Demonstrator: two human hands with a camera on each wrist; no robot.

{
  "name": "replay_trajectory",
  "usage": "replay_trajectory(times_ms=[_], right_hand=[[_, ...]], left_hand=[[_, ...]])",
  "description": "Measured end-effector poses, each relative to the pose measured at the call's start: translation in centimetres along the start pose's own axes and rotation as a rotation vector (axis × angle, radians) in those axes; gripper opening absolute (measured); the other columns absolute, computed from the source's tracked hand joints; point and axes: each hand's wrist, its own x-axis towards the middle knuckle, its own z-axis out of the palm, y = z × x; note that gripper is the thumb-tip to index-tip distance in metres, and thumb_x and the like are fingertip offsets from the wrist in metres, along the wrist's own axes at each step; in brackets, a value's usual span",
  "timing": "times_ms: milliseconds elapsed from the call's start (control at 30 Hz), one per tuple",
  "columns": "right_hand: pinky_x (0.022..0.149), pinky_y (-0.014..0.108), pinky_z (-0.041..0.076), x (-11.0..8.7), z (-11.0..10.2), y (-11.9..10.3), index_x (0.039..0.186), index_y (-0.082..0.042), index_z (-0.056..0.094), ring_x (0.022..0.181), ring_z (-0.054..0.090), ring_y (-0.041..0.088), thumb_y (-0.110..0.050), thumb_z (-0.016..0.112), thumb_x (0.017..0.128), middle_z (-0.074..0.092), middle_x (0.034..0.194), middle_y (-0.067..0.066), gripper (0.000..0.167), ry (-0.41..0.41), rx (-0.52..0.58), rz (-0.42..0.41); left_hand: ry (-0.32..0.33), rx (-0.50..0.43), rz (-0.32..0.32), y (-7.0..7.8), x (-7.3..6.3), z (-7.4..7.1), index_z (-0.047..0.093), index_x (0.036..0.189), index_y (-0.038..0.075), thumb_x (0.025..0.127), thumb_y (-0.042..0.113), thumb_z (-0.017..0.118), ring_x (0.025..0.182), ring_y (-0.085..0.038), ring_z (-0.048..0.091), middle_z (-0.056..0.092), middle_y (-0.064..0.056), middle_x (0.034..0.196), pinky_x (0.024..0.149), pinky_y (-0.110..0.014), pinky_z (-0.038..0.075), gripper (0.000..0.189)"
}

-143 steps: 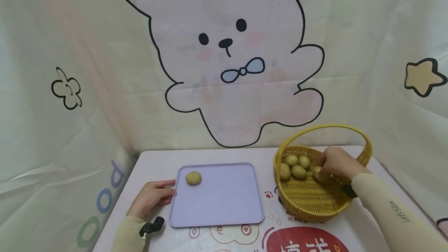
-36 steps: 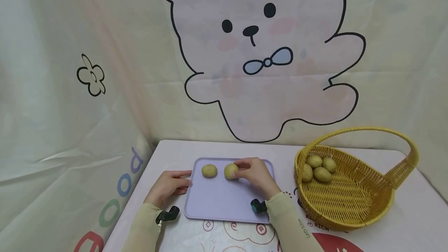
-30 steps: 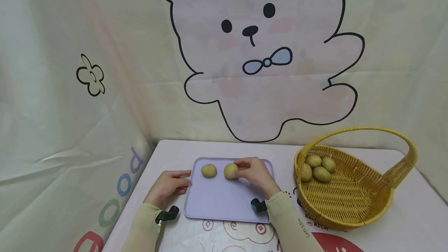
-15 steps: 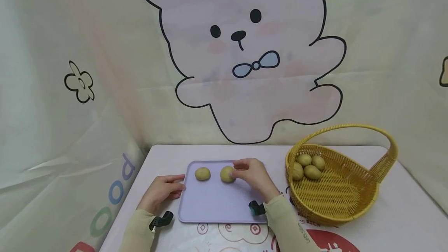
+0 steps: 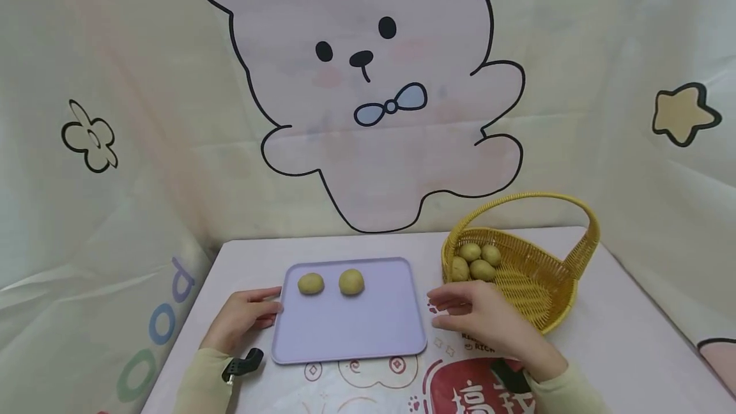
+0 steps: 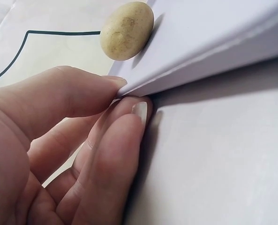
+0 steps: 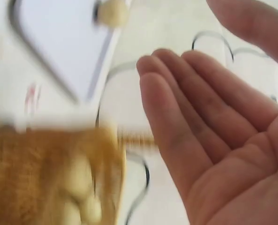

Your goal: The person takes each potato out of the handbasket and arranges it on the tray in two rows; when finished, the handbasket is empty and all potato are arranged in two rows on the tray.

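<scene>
A lilac tray (image 5: 351, 331) lies on the table with two potatoes near its far side, the left potato (image 5: 311, 283) and the right potato (image 5: 351, 282). My left hand (image 5: 238, 318) grips the tray's left rim; the left wrist view has the digits close about the edge, a potato (image 6: 128, 31) beyond them. Between tray and basket, my right hand (image 5: 489, 318) is in the air, holding nothing. Its fingers (image 7: 195, 101) are extended in the right wrist view. Several potatoes (image 5: 482, 270) are gathered at the left side of the yellow wicker basket (image 5: 566, 299).
The basket's tall arched handle (image 5: 535, 195) rises over the back right of the table. A printed tablecloth (image 5: 322, 395) covers the table. Behind it hangs a cloth backdrop (image 5: 368, 152) with a cartoon animal. Dark cameras sit on both wrists.
Earlier my right hand took a potato from the basket to the tray, right of the first one. It has since let go and moved right toward the basket. My left hand stays at the rim.
</scene>
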Motion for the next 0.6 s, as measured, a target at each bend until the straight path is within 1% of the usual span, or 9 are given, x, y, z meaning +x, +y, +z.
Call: replay_trajectory(times_ms=[67, 133, 233, 300, 367, 467, 533, 600], right_hand=[[0.086, 0.022, 0.062, -0.9, -1.8, 0.6, 0.125, -0.011, 0.079, 0.106, 0.078, 0.02, -0.034, 0.088, 0.091, 0.081, 0.118, 0.004, 0.041, 0.02, -0.048, 0.018], [0.085, 0.021, 0.062, -1.2, -3.4, 1.3, 0.124, -0.012, 0.079, 0.103, 0.077, 0.016, -0.036, 0.088, 0.091, 0.081, 0.117, 0.003, 0.042, 0.047, -0.109, 0.04], [0.085, 0.022, 0.061, -0.8, -5.6, 2.4, 0.124, -0.011, 0.079, 0.104, 0.076, 0.017, -0.037, 0.089, 0.09, 0.081, 0.117, 0.003, 0.045, 0.088, -0.182, 0.065], [0.087, 0.025, 0.062, -0.1, -6.5, 3.2, 0.125, -0.011, 0.079, 0.105, 0.076, 0.018, -0.037, 0.09, 0.089, 0.08, 0.118, 0.004, 0.046, 0.105, -0.21, 0.083], [0.09, 0.031, 0.063, 0.8, -7.2, 4.0, 0.127, -0.01, 0.078, 0.108, 0.076, 0.021, -0.035, 0.089, 0.09, 0.08, 0.119, 0.007, 0.046, 0.11, -0.228, 0.092], [0.096, 0.043, 0.063, 2.3, -7.6, 5.0, 0.131, -0.009, 0.076, 0.113, 0.074, 0.025, -0.032, 0.088, 0.092, 0.078, 0.124, 0.01, 0.047, 0.103, -0.253, 0.1], [0.101, 0.05, 0.061, 3.1, -7.7, 5.6, 0.134, -0.009, 0.075, 0.117, 0.073, 0.028, -0.03, 0.087, 0.093, 0.077, 0.127, 0.011, 0.048, 0.095, -0.261, 0.104], [0.105, 0.055, 0.059, 3.9, -7.7, 6.2, 0.136, -0.009, 0.074, 0.122, 0.072, 0.031, -0.027, 0.086, 0.093, 0.077, 0.13, 0.012, 0.048, 0.091, -0.266, 0.106]], left_hand=[[-0.002, -0.003, -0.007, 0.0, 0.0, -0.1, 0.071, 0.143, 0.006, 0.089, 0.014, 0.088, 0.075, -0.01, 0.07, 0.077, -0.002, 0.1, 0.068, -0.023, 0.062, 0.057], [-0.007, -0.004, -0.006, 0.1, 0.0, -0.1, 0.07, 0.143, 0.005, 0.089, 0.014, 0.088, 0.076, -0.01, 0.07, 0.078, -0.002, 0.097, 0.068, -0.023, 0.062, 0.058], [-0.007, -0.013, -0.004, 0.1, 0.0, -0.2, 0.07, 0.143, 0.005, 0.088, 0.014, 0.089, 0.074, -0.01, 0.07, 0.078, -0.001, 0.092, 0.067, -0.022, 0.062, 0.059], [-0.007, -0.021, -0.001, 0.1, 0.0, -0.3, 0.07, 0.143, 0.005, 0.088, 0.013, 0.089, 0.074, -0.009, 0.069, 0.077, -0.001, 0.09, 0.067, -0.022, 0.062, 0.059], [-0.007, -0.029, 0.0, 0.0, 0.1, -0.3, 0.071, 0.142, 0.005, 0.087, 0.012, 0.088, 0.073, -0.008, 0.069, 0.077, -0.001, 0.091, 0.068, -0.021, 0.062, 0.058], [-0.009, -0.032, 0.007, -0.1, 0.1, -0.2, 0.07, 0.143, 0.004, 0.088, 0.012, 0.088, 0.074, -0.008, 0.069, 0.078, -0.001, 0.095, 0.068, -0.021, 0.062, 0.059], [-0.012, -0.035, 0.012, -0.1, 0.1, -0.1, 0.07, 0.143, 0.003, 0.088, 0.012, 0.088, 0.075, -0.008, 0.069, 0.078, -0.001, 0.098, 0.068, -0.022, 0.062, 0.059], [-0.017, -0.035, 0.016, -0.2, 0.2, 0.0, 0.069, 0.144, 0.002, 0.088, 0.012, 0.088, 0.075, -0.009, 0.069, 0.078, -0.001, 0.1, 0.068, -0.023, 0.062, 0.06]])
